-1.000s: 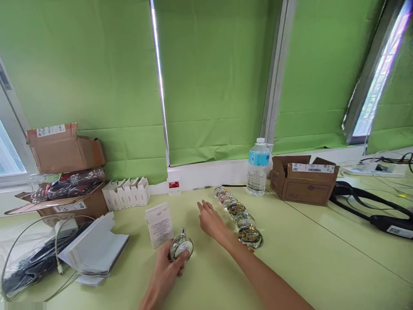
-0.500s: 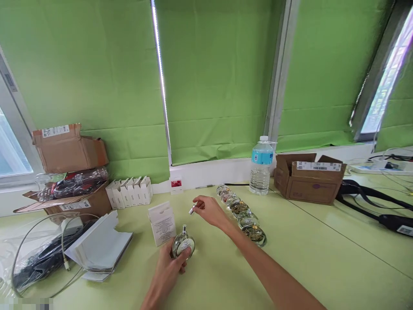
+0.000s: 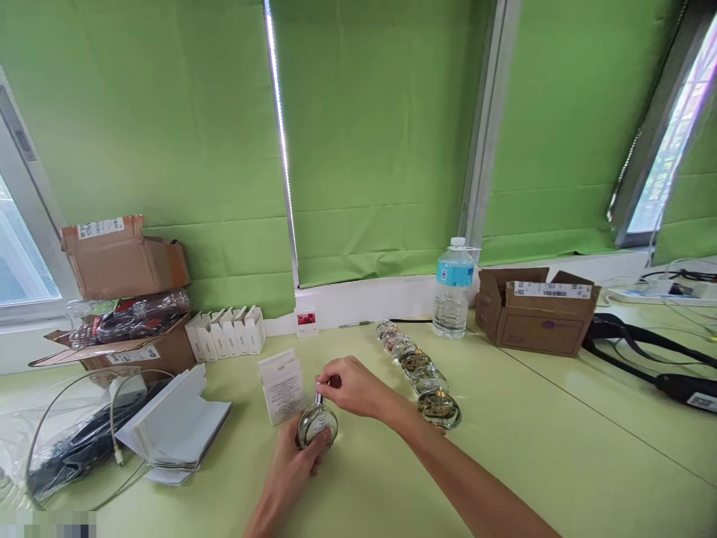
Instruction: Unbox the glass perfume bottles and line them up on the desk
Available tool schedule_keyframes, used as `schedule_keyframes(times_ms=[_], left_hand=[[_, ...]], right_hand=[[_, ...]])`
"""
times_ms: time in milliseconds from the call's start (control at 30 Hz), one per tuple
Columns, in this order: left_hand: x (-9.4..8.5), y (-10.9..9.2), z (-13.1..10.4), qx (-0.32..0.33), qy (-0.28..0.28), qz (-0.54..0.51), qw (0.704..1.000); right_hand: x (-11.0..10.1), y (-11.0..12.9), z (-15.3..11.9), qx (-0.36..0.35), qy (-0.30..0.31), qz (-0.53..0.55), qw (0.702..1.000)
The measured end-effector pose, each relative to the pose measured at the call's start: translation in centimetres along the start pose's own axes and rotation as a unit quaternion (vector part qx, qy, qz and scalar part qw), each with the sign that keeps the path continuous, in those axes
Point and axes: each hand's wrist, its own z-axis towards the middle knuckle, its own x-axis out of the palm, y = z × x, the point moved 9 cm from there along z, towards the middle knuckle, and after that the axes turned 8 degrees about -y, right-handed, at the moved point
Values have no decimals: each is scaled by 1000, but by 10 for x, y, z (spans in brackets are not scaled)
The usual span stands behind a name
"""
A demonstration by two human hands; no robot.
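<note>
A round glass bottle [image 3: 317, 427] with a pale label stands upright in my left hand [image 3: 296, 454], the thumb across its front. My right hand [image 3: 352, 386] pinches a small silver cap [image 3: 319, 394] at the top of the bottle's neck. Just behind my left hand, a white printed carton [image 3: 281, 388] stands with its top flap up. To the right of my right hand, a row of several round glass bottles [image 3: 430, 382] runs diagonally back over the green table [image 3: 381, 478].
Several small white cartons [image 3: 227, 334] line the back left, near stacked cardboard boxes [image 3: 126, 261]. White folded sheets [image 3: 173, 433] and a cable lie at left. A large water bottle [image 3: 452, 290], an open cardboard box [image 3: 541, 314] and black straps [image 3: 638, 351] are at right.
My right hand has moved left and down, bringing the silver cap from beside the bottle onto its neck. My left hand still holds the bottle in nearly the same place.
</note>
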Motion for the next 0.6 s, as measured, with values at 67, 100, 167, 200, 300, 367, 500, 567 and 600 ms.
schedule_keyframes(times_ms=[67, 100, 167, 200, 300, 367, 500, 567, 600], left_hand=[[-1, 0, 0, 3, -3, 7, 1000], [-1, 1, 0, 2, -4, 12, 1000], [-3, 1, 0, -4, -8, 18, 1000], [-4, 1, 1, -7, -10, 19, 1000], [-5, -2, 1, -11, -10, 15, 1000], [-5, -4, 1, -14, -7, 14, 1000], [-4, -7, -2, -17, 3, 10, 1000], [-3, -8, -4, -10, 8, 9, 1000], [-3, -8, -4, -7, 9, 9, 1000]], right_hand=[[0, 2, 0, -2, 1, -10, 1000], [0, 3, 0, -6, 4, -13, 1000], [0, 4, 0, -12, 7, -12, 1000], [1, 5, 1, -13, 8, -9, 1000], [2, 4, 3, -17, 6, -3, 1000], [3, 3, 4, -18, 4, -1, 1000], [5, -1, 4, -8, 6, 0, 1000], [8, -2, 3, -3, 9, -9, 1000], [9, -3, 3, -2, 9, -16, 1000]])
